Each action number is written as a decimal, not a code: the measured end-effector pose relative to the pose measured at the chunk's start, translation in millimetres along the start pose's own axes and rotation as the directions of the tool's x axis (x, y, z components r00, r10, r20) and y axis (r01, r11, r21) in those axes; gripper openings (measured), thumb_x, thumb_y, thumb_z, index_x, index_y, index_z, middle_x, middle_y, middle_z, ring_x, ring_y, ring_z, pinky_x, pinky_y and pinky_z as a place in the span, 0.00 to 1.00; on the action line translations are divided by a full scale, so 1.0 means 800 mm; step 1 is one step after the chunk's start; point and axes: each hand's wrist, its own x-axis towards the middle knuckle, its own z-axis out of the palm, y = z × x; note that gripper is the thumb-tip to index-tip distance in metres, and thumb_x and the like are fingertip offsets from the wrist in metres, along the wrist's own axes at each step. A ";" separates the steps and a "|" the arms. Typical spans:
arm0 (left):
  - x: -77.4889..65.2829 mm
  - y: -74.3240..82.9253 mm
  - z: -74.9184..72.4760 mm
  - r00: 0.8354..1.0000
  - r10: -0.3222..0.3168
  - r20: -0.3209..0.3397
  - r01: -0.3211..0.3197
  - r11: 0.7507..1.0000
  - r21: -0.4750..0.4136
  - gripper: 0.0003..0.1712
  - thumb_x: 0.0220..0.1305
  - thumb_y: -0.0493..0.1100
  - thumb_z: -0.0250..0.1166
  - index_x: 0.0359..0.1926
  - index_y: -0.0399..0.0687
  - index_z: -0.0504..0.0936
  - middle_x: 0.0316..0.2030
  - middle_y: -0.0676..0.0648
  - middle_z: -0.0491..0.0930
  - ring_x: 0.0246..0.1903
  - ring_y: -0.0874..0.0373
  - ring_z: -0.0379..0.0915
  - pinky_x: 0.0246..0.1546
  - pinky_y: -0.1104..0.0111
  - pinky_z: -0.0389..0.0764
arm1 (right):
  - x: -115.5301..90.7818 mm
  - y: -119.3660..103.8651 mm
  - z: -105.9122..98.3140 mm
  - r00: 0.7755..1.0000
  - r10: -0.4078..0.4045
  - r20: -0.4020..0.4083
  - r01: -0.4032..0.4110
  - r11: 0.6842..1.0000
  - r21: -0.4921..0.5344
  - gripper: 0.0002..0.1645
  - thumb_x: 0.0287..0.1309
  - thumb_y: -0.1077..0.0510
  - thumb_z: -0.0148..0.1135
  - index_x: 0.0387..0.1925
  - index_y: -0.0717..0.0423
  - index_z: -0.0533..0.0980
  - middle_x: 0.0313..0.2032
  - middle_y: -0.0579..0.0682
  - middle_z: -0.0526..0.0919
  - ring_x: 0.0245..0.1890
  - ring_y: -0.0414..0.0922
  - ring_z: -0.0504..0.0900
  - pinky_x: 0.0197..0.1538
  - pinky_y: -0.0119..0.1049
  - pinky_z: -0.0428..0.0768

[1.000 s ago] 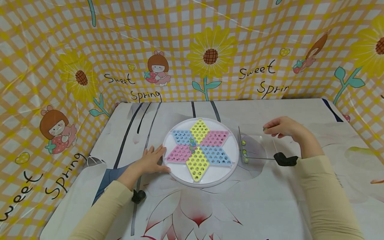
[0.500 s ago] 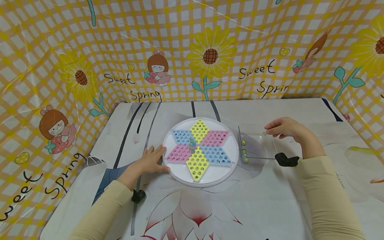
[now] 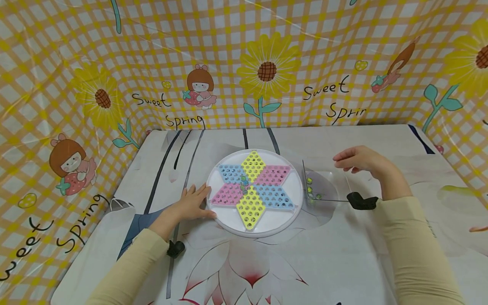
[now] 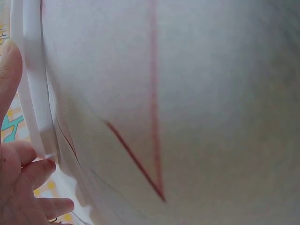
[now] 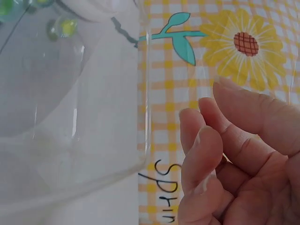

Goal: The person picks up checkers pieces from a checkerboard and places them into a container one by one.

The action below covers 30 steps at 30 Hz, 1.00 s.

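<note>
A round white Chinese checkers board with a yellow, pink and blue star lies mid-table. Several marbles sit near the star's centre. My left hand rests at the board's left edge, fingers spread; in the left wrist view its thumb and fingers lie along the white rim. To the board's right is a clear plastic tray holding several green-yellow marbles toward its left side. My right hand is raised over the tray's far right, its fingers loosely bent, with nothing between thumb and fingertips.
The white table cover has printed flowers and dark stripes. Behind it and at the sides hangs a yellow checked cloth. A black wrist camera on the right arm overlaps the tray's front right corner.
A small marble pinched in my right fingertips drops away from them into the tray, where a marble now shows farther right. The right hand lifts slightly; the left hand stays put.
</note>
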 end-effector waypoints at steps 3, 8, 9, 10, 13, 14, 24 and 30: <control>0.001 -0.001 0.001 1.000 -0.004 -0.001 0.004 1.000 0.005 0.54 0.51 0.63 0.63 0.69 0.40 0.50 0.70 0.37 0.45 0.66 0.29 0.33 0.63 0.40 0.34 | 0.002 -0.011 0.004 1.000 -0.016 0.000 0.016 1.000 0.004 0.32 0.57 0.47 0.58 0.55 0.68 0.68 0.43 0.54 0.78 0.42 0.50 0.74 0.44 0.39 0.75; 0.001 -0.003 0.001 1.000 -0.009 0.003 0.009 1.000 0.012 0.54 0.51 0.63 0.63 0.70 0.40 0.50 0.70 0.37 0.45 0.66 0.29 0.33 0.63 0.40 0.34 | 0.008 -0.033 0.015 0.998 -0.061 -0.005 0.061 0.998 0.017 0.29 0.58 0.49 0.59 0.53 0.67 0.70 0.42 0.54 0.78 0.41 0.48 0.75 0.42 0.36 0.75; 0.002 -0.003 0.001 1.000 -0.007 0.003 0.007 1.000 0.012 0.54 0.51 0.64 0.63 0.69 0.40 0.50 0.70 0.37 0.45 0.66 0.29 0.33 0.63 0.40 0.35 | 0.010 -0.038 0.018 0.998 -0.070 -0.003 0.070 0.997 0.022 0.29 0.58 0.50 0.59 0.53 0.67 0.70 0.43 0.54 0.78 0.41 0.48 0.75 0.42 0.36 0.75; 0.002 -0.004 0.001 1.000 -0.008 0.004 0.008 1.000 0.013 0.54 0.51 0.64 0.63 0.70 0.40 0.50 0.70 0.37 0.45 0.66 0.29 0.33 0.63 0.40 0.35 | 0.012 -0.044 0.022 0.997 -0.078 -0.002 0.078 0.997 0.026 0.28 0.58 0.50 0.59 0.53 0.66 0.70 0.43 0.55 0.78 0.41 0.48 0.75 0.42 0.37 0.75; 0.002 -0.003 0.002 1.000 -0.010 0.008 0.010 1.000 0.013 0.54 0.51 0.64 0.63 0.70 0.41 0.50 0.70 0.38 0.44 0.66 0.29 0.33 0.63 0.40 0.35 | 0.019 -0.061 0.033 0.996 -0.088 -0.001 0.088 0.996 0.033 0.26 0.58 0.51 0.59 0.51 0.65 0.72 0.44 0.56 0.79 0.40 0.49 0.75 0.42 0.38 0.76; 0.002 -0.003 0.002 1.000 -0.008 0.008 0.008 1.000 0.010 0.54 0.51 0.64 0.63 0.70 0.41 0.50 0.70 0.38 0.44 0.66 0.29 0.33 0.63 0.40 0.35 | 0.021 -0.066 0.037 0.996 -0.089 0.001 0.089 0.995 0.038 0.25 0.57 0.51 0.59 0.51 0.65 0.72 0.43 0.56 0.79 0.40 0.49 0.75 0.42 0.38 0.76; 0.001 0.000 0.000 1.000 -0.014 0.005 0.014 1.000 0.002 0.54 0.51 0.64 0.63 0.70 0.41 0.50 0.70 0.38 0.44 0.66 0.29 0.33 0.63 0.40 0.35 | 0.048 -0.103 0.078 0.993 -0.115 0.029 0.113 0.992 0.058 0.23 0.55 0.55 0.61 0.50 0.64 0.74 0.36 0.52 0.79 0.35 0.46 0.74 0.40 0.37 0.76; 0.000 0.001 -0.001 1.000 -0.017 0.005 0.017 1.000 0.003 0.54 0.52 0.63 0.63 0.70 0.40 0.49 0.70 0.38 0.44 0.66 0.29 0.33 0.64 0.41 0.34 | 0.065 -0.117 0.101 0.985 -0.156 0.071 0.152 0.986 0.061 0.23 0.56 0.55 0.60 0.51 0.64 0.74 0.40 0.53 0.80 0.37 0.46 0.75 0.41 0.36 0.76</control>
